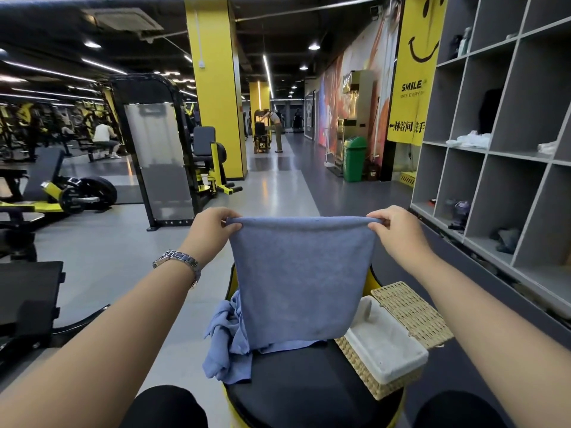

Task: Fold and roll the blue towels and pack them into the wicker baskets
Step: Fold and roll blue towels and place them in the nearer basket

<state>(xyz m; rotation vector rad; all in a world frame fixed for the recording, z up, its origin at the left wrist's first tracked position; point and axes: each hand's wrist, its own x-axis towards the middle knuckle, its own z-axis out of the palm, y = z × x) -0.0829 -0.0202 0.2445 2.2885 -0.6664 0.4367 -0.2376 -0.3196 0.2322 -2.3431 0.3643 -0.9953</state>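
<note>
A blue towel (301, 279) hangs stretched in front of me, doubled over along its top edge. My left hand (213, 230) pinches its top left corner and my right hand (397, 231) pinches its top right corner. Its lower edge reaches the round black seat (296, 384) below. More crumpled blue towels (225, 341) lie heaped on the seat's left side. A wicker basket (383, 350) with a white cloth lining stands on the seat's right side, and nothing shows inside it. Its woven lid (411, 313) stands open behind it.
A grey cubby shelf (500, 143) runs along the right wall with bottles and cloths inside. Gym machines (167, 149) and weight plates (89, 196) fill the left. My knees (167, 409) sit near the seat. A grey floor aisle stretches ahead, with people in the distance.
</note>
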